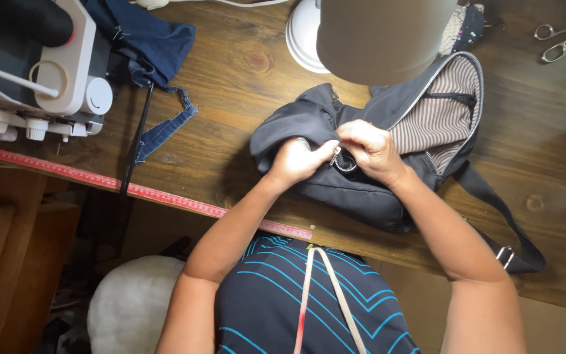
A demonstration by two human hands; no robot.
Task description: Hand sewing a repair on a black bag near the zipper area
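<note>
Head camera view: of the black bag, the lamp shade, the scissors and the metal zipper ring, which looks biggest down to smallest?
1. Black bag
2. Lamp shade, though it sits nearer the camera, so its true rank is unsure
3. Scissors, partly cut off by the frame edge
4. Metal zipper ring, between left hand and right hand

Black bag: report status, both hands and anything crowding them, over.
Left hand and right hand both pinching black bag at its zipper. Bag flat on wooden table, main pocket open, striped lining showing. Lamp shade overhangs bag's top.

lamp (381, 36) blocks behind bag (361, 190) | bare table (558, 131) right | sewing machine (40, 72) far left
</note>
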